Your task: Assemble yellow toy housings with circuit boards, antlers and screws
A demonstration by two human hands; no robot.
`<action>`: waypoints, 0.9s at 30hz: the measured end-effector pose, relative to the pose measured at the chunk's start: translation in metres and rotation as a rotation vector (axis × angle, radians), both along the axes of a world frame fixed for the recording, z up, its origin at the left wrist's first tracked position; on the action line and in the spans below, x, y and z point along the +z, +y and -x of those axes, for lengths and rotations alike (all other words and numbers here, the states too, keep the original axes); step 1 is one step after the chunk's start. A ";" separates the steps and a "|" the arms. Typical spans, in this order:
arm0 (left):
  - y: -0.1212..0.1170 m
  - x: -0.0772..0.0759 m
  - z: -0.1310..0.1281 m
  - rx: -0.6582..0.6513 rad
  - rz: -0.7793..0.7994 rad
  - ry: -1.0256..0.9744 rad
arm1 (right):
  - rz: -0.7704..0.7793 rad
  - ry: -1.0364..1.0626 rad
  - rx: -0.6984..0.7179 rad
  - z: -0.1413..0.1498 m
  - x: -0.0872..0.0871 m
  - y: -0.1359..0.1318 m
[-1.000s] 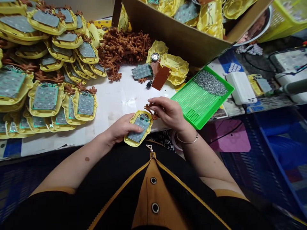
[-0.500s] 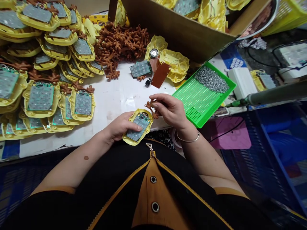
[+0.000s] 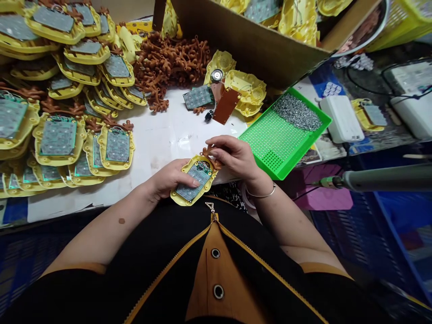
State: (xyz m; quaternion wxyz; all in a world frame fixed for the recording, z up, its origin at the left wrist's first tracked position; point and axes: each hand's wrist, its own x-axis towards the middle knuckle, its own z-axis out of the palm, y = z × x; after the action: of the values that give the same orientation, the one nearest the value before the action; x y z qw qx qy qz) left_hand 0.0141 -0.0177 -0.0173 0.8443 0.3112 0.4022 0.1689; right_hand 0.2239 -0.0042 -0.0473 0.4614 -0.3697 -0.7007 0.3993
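My left hand (image 3: 172, 179) grips a yellow plastic toy shell (image 3: 183, 198) over the near edge of the table, its thumb lying on the grey-green circuit board (image 3: 197, 176) inside. At the shell's upper right end, my right hand (image 3: 232, 155) pinches a brown antler-shaped plastic piece (image 3: 205, 152). The antler piece meets the shell's rim; my fingers partly cover it, so I cannot tell whether it is seated. Beyond my hands lie a loose circuit board (image 3: 198, 97), a brown board (image 3: 227, 105) and a round speaker (image 3: 216, 75).
Yellow shells with boards (image 3: 58, 137) are stacked at the left. Brown antler pieces (image 3: 172, 60) form a heap at the back. A green tray (image 3: 270, 144) of small screws (image 3: 297, 111) sits at the right, beside a grey cylindrical tool (image 3: 381, 179). Behind stands a cardboard box (image 3: 249, 42).
My right hand has brought the antler piece left and down against the shell's end. The shell has shifted slightly left. The grey tool at the right has swung lower.
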 end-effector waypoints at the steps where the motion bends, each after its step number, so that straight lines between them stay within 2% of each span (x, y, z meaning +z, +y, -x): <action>1: 0.000 0.000 0.000 -0.006 0.002 0.004 | 0.008 0.014 0.012 -0.001 0.000 0.000; 11: -0.001 -0.002 0.000 -0.033 -0.028 0.013 | 0.178 0.016 0.078 -0.004 0.011 0.002; 19: 0.000 -0.002 -0.001 -0.069 -0.055 0.058 | 0.390 0.060 0.141 -0.004 0.013 0.006; 24: 0.000 -0.001 -0.001 -0.072 -0.074 0.088 | 0.361 -0.049 0.127 -0.005 0.020 0.005; 27: -0.001 -0.002 -0.002 -0.067 -0.081 0.126 | 0.238 -0.236 0.075 -0.002 0.029 0.002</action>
State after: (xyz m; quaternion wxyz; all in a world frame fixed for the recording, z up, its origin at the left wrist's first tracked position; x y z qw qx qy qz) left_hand 0.0157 -0.0183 -0.0192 0.8092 0.3685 0.4366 0.1370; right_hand 0.2261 -0.0026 -0.0188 0.3139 -0.4395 -0.7111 0.4501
